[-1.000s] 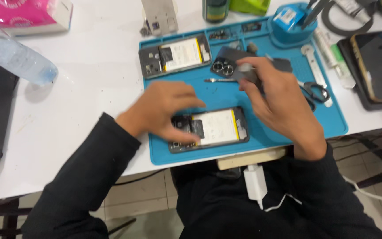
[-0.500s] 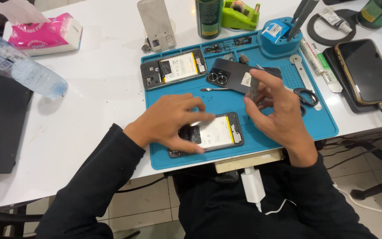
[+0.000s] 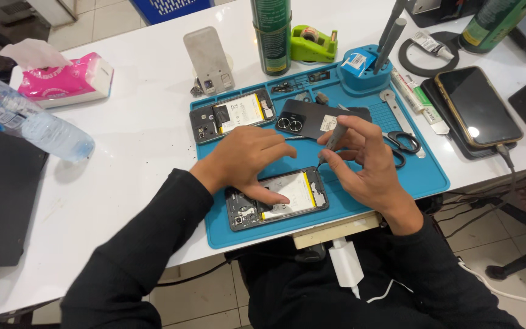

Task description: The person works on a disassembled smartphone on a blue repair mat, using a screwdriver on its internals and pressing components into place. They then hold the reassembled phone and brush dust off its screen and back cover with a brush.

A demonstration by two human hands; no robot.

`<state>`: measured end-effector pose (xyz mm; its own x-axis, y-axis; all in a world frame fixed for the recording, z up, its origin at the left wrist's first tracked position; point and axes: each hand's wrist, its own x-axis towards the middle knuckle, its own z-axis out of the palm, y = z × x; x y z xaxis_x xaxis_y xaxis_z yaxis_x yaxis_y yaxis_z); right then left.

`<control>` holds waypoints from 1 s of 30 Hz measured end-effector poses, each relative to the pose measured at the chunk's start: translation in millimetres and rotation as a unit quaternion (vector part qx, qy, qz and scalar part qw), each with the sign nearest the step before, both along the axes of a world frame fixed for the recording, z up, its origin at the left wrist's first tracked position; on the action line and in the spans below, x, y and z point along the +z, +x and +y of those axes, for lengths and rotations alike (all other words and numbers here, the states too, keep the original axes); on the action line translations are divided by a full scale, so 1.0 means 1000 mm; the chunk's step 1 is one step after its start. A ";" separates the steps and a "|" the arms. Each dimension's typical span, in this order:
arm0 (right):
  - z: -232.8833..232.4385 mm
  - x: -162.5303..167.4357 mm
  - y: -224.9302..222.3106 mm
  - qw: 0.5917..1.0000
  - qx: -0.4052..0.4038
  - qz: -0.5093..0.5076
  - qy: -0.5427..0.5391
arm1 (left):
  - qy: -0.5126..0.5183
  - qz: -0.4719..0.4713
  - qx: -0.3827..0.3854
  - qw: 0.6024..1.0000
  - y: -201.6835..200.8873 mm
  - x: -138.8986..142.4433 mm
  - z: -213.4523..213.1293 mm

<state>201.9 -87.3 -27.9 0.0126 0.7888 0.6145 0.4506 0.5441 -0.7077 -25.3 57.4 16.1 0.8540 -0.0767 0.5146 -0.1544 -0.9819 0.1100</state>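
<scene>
Screwdriver [image 3: 335,137] pinched between thumb and fingers of right hand [image 3: 366,167], tip just above opened phone [image 3: 278,198] on blue mat [image 3: 421,176]. Left hand [image 3: 248,161] flat, fingers spread, pressing phone, gripping nothing.

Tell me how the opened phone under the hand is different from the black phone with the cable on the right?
The opened phone has no back cover, so its pale battery and inner parts show; the black phone is closed, showing dark glass. The opened phone lies on the blue mat with the left hand pressing it; the black phone rests off the mat, untouched, with a cable plugged in. Both lie flat and are similar in shape.
</scene>
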 end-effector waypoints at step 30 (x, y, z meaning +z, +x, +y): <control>0.000 0.055 -0.001 0.979 -0.001 -0.186 0.087 | -0.596 0.034 -0.077 0.798 0.013 -0.041 -0.035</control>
